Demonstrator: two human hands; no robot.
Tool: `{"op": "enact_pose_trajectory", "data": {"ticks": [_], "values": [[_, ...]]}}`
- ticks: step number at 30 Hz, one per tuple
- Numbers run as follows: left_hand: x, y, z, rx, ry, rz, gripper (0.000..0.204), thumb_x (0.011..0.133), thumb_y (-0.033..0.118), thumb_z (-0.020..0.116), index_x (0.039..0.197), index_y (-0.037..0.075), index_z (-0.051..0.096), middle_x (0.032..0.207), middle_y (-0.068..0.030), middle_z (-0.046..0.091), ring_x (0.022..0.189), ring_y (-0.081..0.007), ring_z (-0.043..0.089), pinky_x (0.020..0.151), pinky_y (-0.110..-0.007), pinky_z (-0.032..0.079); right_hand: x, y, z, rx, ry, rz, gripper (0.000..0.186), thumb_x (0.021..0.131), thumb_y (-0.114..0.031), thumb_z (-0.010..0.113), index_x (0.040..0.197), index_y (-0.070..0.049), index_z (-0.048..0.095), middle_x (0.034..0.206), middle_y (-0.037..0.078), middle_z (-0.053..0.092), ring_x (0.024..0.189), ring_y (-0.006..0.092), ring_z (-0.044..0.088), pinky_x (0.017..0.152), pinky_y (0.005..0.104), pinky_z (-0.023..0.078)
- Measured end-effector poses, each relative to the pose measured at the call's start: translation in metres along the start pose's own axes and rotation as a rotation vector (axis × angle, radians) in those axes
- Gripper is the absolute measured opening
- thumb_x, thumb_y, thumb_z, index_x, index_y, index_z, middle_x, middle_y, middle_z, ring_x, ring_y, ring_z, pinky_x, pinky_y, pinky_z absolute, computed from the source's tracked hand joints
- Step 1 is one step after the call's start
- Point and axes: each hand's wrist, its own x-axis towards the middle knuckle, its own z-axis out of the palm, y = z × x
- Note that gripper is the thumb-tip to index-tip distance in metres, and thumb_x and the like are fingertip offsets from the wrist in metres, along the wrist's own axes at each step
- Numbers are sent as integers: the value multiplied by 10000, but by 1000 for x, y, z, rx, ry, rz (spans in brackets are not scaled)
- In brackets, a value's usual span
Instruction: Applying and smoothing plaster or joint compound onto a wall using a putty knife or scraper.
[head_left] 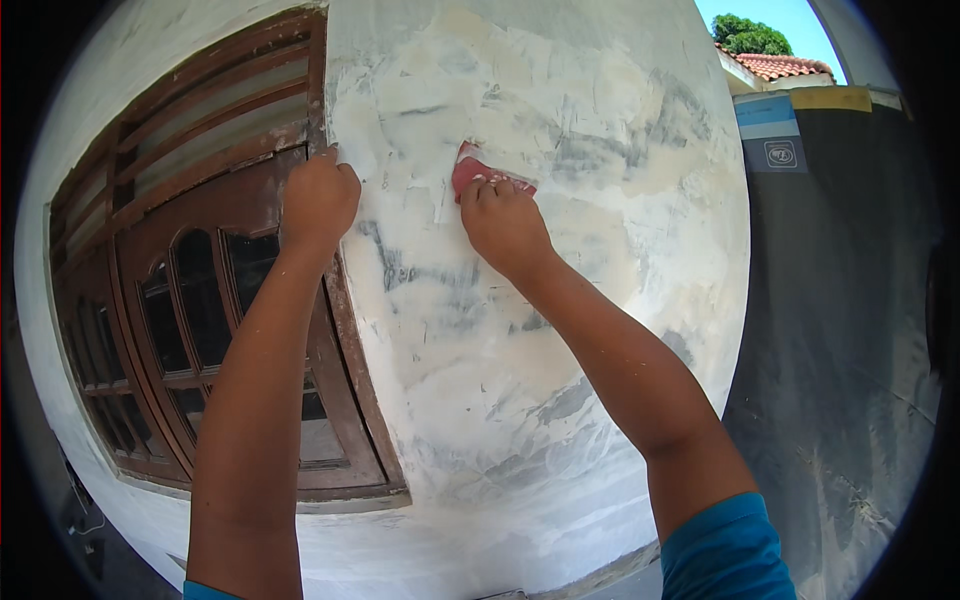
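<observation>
- A person's right hand [502, 222] pinches a red scraper [466, 174] between thumb and fingers, the arm stretched up and forward.
- The scraper, smeared with white paste, is set against the upper middle of the wall [600, 300], to the right of the window [362, 375].
- The left hand [322, 200] is raised beside the upper right edge of the window's brown wooden frame, fingers curled; whether they pinch anything or merely touch the wood cannot be told from this angle.
- Cream and white patches cover the wall, broken by streaks of grey around the scraper and lower down.
- Wooden slats [215, 128] run across the top of the window, above dark panes [195, 290] set in brown shutters, some with arched tops.
- Blue sleeves [725, 550] show at the lower edge, the forearms bare.
- At right, a dark grey sheet [830, 330] hangs beside the wall, a blue and white strip [768, 115] near its top.
- Beyond it, a red tiled roof [785, 67] and a green tree [750, 37] stand under bright sky.
</observation>
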Motion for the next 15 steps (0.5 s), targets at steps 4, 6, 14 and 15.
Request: {"op": "enact_pose_trajectory", "data": {"ticks": [4,6,14,15], "values": [[-6,-11,12,141,36,155,377,851,117,504,1139,-31,697,925,-267,693,872,-426,658,815,-495,543,0,-4,-46,255,-217,35,136,784,-37,619,912,8,632,764,128,673,755,257,656,578,350,534],[-9,-15,14,155,62,156,381,846,104,504,1147,-32,694,927,-258,695,871,-417,656,815,-487,545,20,25,-56,318,-116,169,151,902,-111,595,794,-24,654,625,103,631,648,251,623,512,375,496],[-9,1,8,192,69,209,349,857,72,522,1142,-38,692,934,-242,700,902,-381,661,809,-455,550,44,98,12,13,-57,190,124,861,-100,586,856,-2,663,744,118,702,710,244,687,562,357,552],[-9,2,8,191,67,211,349,857,72,522,1142,-38,692,934,-242,700,902,-381,661,809,-455,550,34,81,22,-35,-30,123,153,849,-97,599,888,31,673,775,130,712,726,237,698,569,347,556]]}}
